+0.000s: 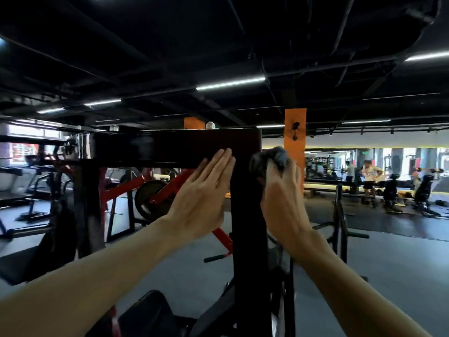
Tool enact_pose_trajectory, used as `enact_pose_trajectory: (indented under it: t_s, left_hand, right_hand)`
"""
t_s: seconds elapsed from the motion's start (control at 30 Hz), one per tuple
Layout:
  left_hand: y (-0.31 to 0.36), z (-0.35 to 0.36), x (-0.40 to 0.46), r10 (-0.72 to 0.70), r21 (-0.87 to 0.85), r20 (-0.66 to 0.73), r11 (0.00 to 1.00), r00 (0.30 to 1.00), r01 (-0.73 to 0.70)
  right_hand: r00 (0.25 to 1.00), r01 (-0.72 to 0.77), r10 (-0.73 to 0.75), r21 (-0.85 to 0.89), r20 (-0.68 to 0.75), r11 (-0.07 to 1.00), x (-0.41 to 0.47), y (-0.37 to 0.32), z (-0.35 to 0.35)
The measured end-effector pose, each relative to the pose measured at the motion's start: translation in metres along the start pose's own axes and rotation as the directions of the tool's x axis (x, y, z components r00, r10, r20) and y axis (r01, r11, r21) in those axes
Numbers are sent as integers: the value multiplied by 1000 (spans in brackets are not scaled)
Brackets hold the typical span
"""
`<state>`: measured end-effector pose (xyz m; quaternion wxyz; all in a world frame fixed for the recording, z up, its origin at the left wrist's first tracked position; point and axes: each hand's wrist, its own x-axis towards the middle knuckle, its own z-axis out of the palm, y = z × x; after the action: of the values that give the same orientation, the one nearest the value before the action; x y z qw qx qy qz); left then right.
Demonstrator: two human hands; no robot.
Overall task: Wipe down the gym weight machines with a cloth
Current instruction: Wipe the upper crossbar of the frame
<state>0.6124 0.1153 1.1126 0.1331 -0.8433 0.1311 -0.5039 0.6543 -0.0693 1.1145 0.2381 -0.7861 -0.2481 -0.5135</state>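
A black weight machine frame stands right in front of me, with a vertical post (pixel 247 229) and a horizontal top beam (pixel 175 147) meeting at head height. My right hand (pixel 284 198) is shut on a dark grey cloth (pixel 269 159) and presses it against the right side of the post, just under the beam's end. My left hand (pixel 201 193) is flat with fingers straight and together, resting against the left side of the post below the beam. It holds nothing.
A black padded seat (pixel 148 314) sits low in front. Red plate-loaded machines (pixel 155 190) stand behind the frame, treadmills (pixel 29 188) at far left. An orange pillar (pixel 295 135) rises behind my right hand. Several people (pixel 369 176) are far right, beyond open grey floor (pixel 401 259).
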Motion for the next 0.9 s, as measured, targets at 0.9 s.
enact_pose_trajectory:
  t_s: [0.9]
  left_hand:
    - [119,-54,67,-510,217,418,859,752,463]
  right_hand:
    - [928,-368,213,658,306,657,9,28,18]
